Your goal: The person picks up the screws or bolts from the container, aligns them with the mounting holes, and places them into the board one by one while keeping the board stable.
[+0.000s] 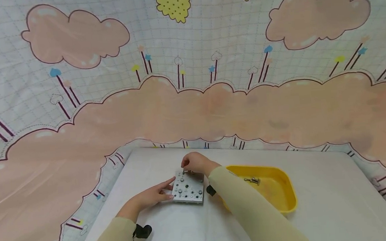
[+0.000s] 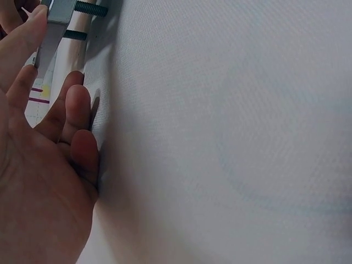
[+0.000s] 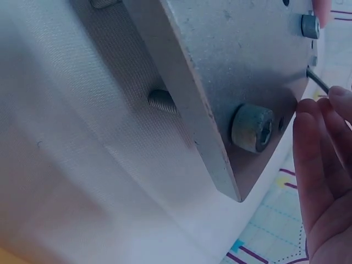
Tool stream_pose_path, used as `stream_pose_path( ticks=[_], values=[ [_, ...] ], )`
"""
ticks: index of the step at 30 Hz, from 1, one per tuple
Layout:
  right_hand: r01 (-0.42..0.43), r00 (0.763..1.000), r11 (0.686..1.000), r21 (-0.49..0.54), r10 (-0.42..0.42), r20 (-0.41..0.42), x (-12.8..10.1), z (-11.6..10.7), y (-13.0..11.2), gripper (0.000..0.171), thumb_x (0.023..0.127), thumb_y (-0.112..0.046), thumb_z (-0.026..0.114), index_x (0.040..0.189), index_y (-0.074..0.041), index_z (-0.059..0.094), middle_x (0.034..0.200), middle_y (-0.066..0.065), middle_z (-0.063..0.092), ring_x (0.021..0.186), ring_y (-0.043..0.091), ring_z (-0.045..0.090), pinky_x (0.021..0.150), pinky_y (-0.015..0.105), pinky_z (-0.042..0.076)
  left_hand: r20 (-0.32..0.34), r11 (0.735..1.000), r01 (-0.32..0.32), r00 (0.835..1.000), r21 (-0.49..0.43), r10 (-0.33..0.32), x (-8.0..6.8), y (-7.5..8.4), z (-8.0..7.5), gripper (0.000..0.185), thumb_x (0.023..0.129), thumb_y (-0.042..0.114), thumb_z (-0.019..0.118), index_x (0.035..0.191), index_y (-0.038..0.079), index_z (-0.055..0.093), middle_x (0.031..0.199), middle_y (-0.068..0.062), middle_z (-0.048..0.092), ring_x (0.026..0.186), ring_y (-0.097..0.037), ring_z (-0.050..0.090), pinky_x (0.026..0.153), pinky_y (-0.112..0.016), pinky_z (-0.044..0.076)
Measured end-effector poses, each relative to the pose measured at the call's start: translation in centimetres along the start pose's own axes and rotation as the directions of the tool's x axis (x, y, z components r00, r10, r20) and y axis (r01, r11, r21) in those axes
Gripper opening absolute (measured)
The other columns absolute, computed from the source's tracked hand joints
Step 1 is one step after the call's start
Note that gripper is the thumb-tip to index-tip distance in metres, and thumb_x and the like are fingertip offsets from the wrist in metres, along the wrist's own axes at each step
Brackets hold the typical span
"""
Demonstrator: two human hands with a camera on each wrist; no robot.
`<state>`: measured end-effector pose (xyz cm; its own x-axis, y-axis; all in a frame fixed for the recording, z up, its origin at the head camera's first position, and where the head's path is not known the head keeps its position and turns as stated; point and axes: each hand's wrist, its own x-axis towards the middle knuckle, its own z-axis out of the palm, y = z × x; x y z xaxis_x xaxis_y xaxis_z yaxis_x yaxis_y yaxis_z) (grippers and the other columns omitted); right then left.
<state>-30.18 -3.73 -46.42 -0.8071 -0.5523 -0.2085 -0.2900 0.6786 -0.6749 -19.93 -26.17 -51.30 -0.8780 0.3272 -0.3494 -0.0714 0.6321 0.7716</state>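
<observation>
Two hands work: left hand point(image 1: 152, 195) rests flat against metal plate point(image 1: 188, 188), right hand point(image 1: 195, 163) pinches hex key point(image 3: 318, 80).

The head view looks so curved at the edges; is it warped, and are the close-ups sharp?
Head view: wide-lens bending bows the patterned backdrop, light soft and even. Right wrist view: metal plate sharp near its bolt, corners dim. Left wrist view: left hand soft, shadowing the white cloth.

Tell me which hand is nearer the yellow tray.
Right. The right hand is at the far edge of the metal plate, pinching a thin tool, just left of the yellow tray. The left hand touches the plate's opposite side, farther from the tray.
</observation>
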Motion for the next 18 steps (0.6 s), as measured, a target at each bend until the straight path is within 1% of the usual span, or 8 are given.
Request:
stream_pose_path(
  ticks=[2,7,13,16,18],
  values=[
    [-0.004,1.000,1.000,-0.003,0.004,0.001,0.01,0.08,-0.03,0.005,0.095,-0.013,0.067,0.094,-0.014,0.072,0.082,-0.003,0.065,0.071,0.014,0.057,0.065,0.026,0.049,0.000,1.000,0.004,1.000,0.000,-0.004,0.02,0.05,0.03,0.080,0.089,0.040,0.072,0.156,0.034,0.030,0.141,-0.006,0.050,0.127,-0.027,0.045,0.109,-0.058,0.029],
    [0.009,1.000,0.998,-0.062,-0.009,0.010,0.01,0.15,-0.24,0.006,0.095,-0.015,0.068,0.093,-0.018,0.073,0.086,-0.005,0.065,0.076,0.013,0.058,0.068,0.026,0.049,0.003,1.000,0.018,1.000,-0.001,-0.018,-0.10,0.38,0.04,0.081,0.089,0.039,0.073,0.157,0.034,0.030,0.141,-0.005,0.050,0.120,-0.023,0.049,0.107,-0.055,0.033],
    [0.056,0.998,0.983,-0.177,-0.050,0.035,0.16,0.28,-0.48,0.007,0.095,-0.018,0.069,0.090,-0.021,0.073,0.085,-0.008,0.064,0.076,0.010,0.056,0.069,0.024,0.048,0.006,1.000,0.024,1.000,0.007,-0.024,-0.15,0.53,-0.03,0.080,0.089,0.038,0.073,0.157,0.031,0.030,0.142,-0.006,0.050,0.113,-0.021,0.051,0.104,-0.053,0.036],
    [0.081,0.996,0.974,-0.211,-0.072,0.052,0.11,0.25,-0.56,0.006,0.094,-0.018,0.069,0.091,-0.021,0.074,0.083,-0.007,0.063,0.074,0.010,0.055,0.067,0.024,0.047,0.006,1.000,0.025,1.000,0.007,-0.025,-0.07,0.50,-0.06,0.080,0.090,0.037,0.072,0.157,0.031,0.029,0.142,-0.006,0.050,0.113,-0.021,0.051,0.104,-0.052,0.036],
    [0.087,0.995,0.973,-0.214,-0.077,0.058,0.07,0.20,-0.53,0.007,0.094,-0.018,0.069,0.092,-0.022,0.074,0.082,-0.007,0.062,0.073,0.010,0.055,0.066,0.024,0.046,0.002,1.000,0.025,1.000,0.008,-0.025,-0.05,0.43,-0.09,0.080,0.089,0.036,0.073,0.157,0.030,0.030,0.141,-0.006,0.051,0.113,-0.021,0.052,0.103,-0.052,0.037]
  ],
)
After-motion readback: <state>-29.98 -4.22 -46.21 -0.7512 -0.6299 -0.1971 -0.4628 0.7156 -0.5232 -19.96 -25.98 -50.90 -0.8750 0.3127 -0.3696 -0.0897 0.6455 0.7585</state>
